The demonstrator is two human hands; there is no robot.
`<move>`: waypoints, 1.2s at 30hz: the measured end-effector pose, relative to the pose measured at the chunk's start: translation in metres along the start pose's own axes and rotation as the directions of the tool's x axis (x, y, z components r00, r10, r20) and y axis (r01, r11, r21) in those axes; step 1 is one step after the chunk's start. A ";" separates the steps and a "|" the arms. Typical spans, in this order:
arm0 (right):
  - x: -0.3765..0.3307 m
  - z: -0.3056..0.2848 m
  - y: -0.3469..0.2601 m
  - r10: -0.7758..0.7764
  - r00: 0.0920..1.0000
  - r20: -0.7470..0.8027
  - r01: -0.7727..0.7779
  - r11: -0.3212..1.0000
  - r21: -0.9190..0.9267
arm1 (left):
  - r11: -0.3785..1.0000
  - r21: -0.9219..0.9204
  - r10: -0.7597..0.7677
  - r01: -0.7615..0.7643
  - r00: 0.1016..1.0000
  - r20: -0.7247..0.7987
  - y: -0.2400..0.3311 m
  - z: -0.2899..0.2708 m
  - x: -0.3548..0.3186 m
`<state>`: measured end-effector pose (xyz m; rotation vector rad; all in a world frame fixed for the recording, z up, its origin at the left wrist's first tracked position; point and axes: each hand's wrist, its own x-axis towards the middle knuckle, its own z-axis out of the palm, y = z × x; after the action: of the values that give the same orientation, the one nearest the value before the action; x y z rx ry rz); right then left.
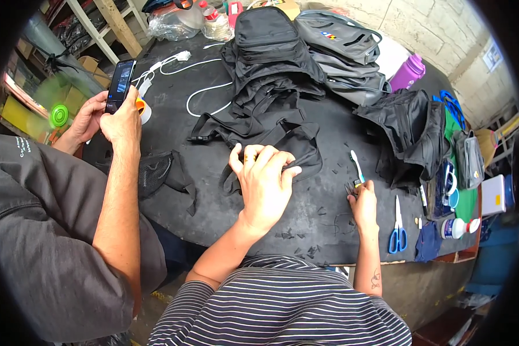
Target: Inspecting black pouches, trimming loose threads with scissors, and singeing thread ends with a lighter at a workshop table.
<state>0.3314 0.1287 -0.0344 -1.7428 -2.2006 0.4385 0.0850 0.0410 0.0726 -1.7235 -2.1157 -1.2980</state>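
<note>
My left hand point(265, 184) is over the front edge of a black fabric piece with straps point(297, 138), its fingers bent and apart; a yellow band shows on one finger. Whether the fingertips touch the cloth is hard to see. Low over the table on the right, my right hand point(364, 206) is closed on a small metal-tipped tool that looks like thread snips point(350, 188). A white and teal toothbrush point(357, 164) runs up from the same fingers; I cannot tell whether it is held too. Blue-handled scissors point(398, 230) lie to the right of that hand.
At my left, another person's hands point(121, 121) hold up a phone point(121, 83). Black bags point(268, 46) and grey bags point(340, 43) stand at the back, another black bag point(412, 135) at right. A purple bottle point(408, 72), white cable point(199, 95), white jar point(452, 229) and fabric scraps lie around.
</note>
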 end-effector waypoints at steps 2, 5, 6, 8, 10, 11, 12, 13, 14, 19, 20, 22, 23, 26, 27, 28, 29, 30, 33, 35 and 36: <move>0.001 -0.001 0.004 -0.031 1.000 -0.001 0.031 1.000 0.000 | 1.000 -0.019 0.005 -0.005 1.000 -0.003 0.000 0.000 0.000; 0.007 -0.002 0.007 -0.225 0.952 -0.207 0.224 0.974 -0.028 | 0.999 -0.036 0.020 -0.019 1.000 0.003 0.001 0.002 0.000; 0.011 -0.009 -0.004 -0.216 0.940 -0.262 0.253 0.961 0.114 | 0.999 -0.035 0.021 -0.021 1.000 -0.001 0.001 0.003 -0.001; 0.014 -0.030 -0.034 -0.278 0.922 -0.268 0.343 0.909 0.237 | 0.999 -0.032 0.022 -0.022 1.000 -0.006 0.002 0.004 -0.002; 0.012 -0.049 -0.075 -0.377 0.868 -0.323 0.460 0.856 0.237 | 0.999 -0.009 0.043 -0.043 0.999 -0.013 0.002 0.006 -0.003; 0.013 -0.057 -0.090 -0.469 0.809 -0.354 0.554 0.811 0.190 | 0.999 -0.010 0.044 -0.044 0.999 -0.013 0.003 0.007 -0.002; 0.015 -0.062 -0.101 -0.556 0.740 -0.379 0.640 0.756 0.140 | 0.999 -0.012 0.046 -0.046 0.999 -0.016 0.003 0.008 -0.002; 0.018 -0.065 -0.110 -0.626 0.692 -0.360 0.680 0.733 0.031 | 0.999 -0.014 0.047 -0.048 0.999 -0.019 0.004 0.009 -0.002; 0.021 -0.068 -0.119 -0.663 0.644 -0.382 0.715 0.700 -0.009 | 0.999 -0.012 0.047 -0.047 0.999 -0.020 0.004 0.009 -0.002; 0.033 -0.074 -0.140 -0.749 0.520 -0.411 0.780 0.612 -0.128 | 0.999 -0.016 0.047 -0.048 0.999 -0.025 0.004 0.010 -0.002; 0.034 -0.076 -0.140 -0.750 0.519 -0.409 0.782 0.610 -0.127 | 0.999 -0.015 0.044 -0.045 0.999 -0.026 0.004 0.010 -0.002; 0.035 -0.078 -0.140 -0.772 0.495 -0.398 0.792 0.589 -0.158 | 0.999 -0.013 0.043 -0.043 0.999 -0.021 0.005 0.009 -0.002; 0.036 -0.078 -0.140 -0.773 0.495 -0.397 0.793 0.589 -0.158 | 0.999 -0.014 0.042 -0.043 0.999 -0.021 0.005 0.009 -0.002; 0.036 -0.077 -0.139 -0.783 0.484 -0.390 0.793 0.581 -0.181 | 0.999 -0.010 0.047 -0.047 0.999 -0.023 0.005 0.010 -0.002; 0.036 -0.078 -0.139 -0.790 0.476 -0.387 0.793 0.575 -0.200 | 0.999 -0.011 0.045 -0.045 0.999 -0.022 0.005 0.010 -0.002; 0.036 -0.078 -0.139 -0.797 0.467 -0.384 0.792 0.570 -0.219 | 0.999 -0.013 0.043 -0.044 0.999 -0.021 0.005 0.010 -0.002; 0.037 -0.078 -0.139 -0.796 0.467 -0.384 0.792 0.570 -0.219 | 0.999 -0.013 0.044 -0.044 0.999 -0.021 0.006 0.011 -0.002; 0.038 -0.079 -0.139 -0.797 0.482 -0.365 0.790 0.575 -0.212 | 0.999 -0.004 0.050 -0.050 0.999 -0.021 0.006 0.013 -0.002; 0.039 -0.079 -0.142 -0.777 0.539 -0.324 0.770 0.611 -0.185 | 0.998 0.003 0.059 -0.059 0.998 -0.022 0.005 0.015 -0.002; 0.041 -0.076 -0.142 -0.755 0.582 -0.301 0.748 0.643 -0.167 | 0.998 -0.002 0.064 -0.064 0.998 -0.021 0.006 0.015 -0.002; 0.043 -0.070 -0.138 -0.707 0.653 -0.272 0.728 0.685 -0.033 | 0.998 0.011 0.059 -0.059 0.998 -0.015 0.006 0.015 -0.002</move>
<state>0.2290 0.1441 0.0889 -0.6900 -2.3879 0.0772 0.0972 0.0491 0.0653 -1.7520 -2.0430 -1.2777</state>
